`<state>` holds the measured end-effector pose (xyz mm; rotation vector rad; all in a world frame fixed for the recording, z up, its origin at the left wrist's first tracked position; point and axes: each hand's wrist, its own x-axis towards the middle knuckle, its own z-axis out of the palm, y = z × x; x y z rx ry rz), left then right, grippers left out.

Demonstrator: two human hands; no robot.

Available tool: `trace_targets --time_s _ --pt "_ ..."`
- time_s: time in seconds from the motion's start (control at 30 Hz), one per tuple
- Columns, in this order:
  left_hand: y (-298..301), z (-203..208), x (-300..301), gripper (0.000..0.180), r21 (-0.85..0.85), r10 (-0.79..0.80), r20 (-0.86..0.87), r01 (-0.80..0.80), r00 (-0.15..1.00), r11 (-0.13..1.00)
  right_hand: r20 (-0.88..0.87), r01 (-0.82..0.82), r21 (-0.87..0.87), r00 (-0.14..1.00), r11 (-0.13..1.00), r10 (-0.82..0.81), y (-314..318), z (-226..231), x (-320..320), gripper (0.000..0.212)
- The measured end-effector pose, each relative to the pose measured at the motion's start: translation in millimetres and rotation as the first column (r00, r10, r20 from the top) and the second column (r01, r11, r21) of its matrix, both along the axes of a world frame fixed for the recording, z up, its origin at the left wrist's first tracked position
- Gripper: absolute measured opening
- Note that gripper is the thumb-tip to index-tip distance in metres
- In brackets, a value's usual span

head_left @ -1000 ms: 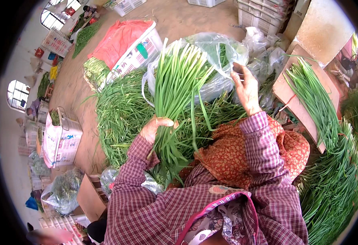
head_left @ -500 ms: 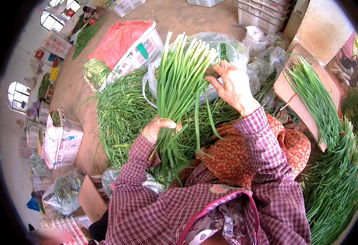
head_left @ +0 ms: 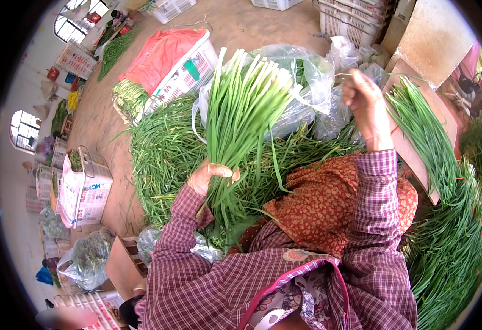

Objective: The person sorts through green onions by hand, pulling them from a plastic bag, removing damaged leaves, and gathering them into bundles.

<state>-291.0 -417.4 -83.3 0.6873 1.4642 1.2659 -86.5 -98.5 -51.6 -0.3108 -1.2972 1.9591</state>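
Note:
My left hand is wrapped round the leafy lower part of a thick bunch of garlic chives, whose pale stem ends fan out upward. A few loose blades droop from its right side. Off to the right of the bunch, apart from it, my right hand is raised with its fingers curled together. A thin strand seems to stick out at the fingertips; what they hold is too small to make out. Under the hands spreads a heap of loose green leaves, with a clear plastic bag behind it.
A white crate with a red cover stands at the far left of the heap. At right, chives lie on a board above a large pile of green bunches. Stacked crates stand at the back; a red patterned cloth covers my lap.
My right hand has left the bunch's stems and moved up and to the right, its fingers now curled. My left hand still grips the bunch, which has shifted slightly left.

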Motion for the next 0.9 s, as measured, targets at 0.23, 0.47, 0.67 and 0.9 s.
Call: trace_targets --time_s 0.23,0.47,0.67,0.9 --pt "-22 -41 -27 0.039 -0.014 0.097 0.14 -0.096 0.985 0.995 0.54 -0.123 0.405 0.832 0.906 -0.128 18 0 36 0.04" --pt "30 -17 1 0.036 0.189 -0.108 0.345 0.044 0.932 0.981 0.265 -0.469 0.103 0.863 0.877 0.43 -26 -42 -23 0.086" --pt "93 -6 101 0.065 0.219 -0.141 0.476 0.038 0.868 0.975 -0.268 -0.496 -0.341 0.865 0.798 0.424 -14 -48 -40 0.085" --pt "62 -76 115 0.092 0.275 -0.412 0.345 0.329 0.843 0.903 -0.566 -0.671 -0.61 0.741 0.42 0.361 -56 -86 0 0.051"
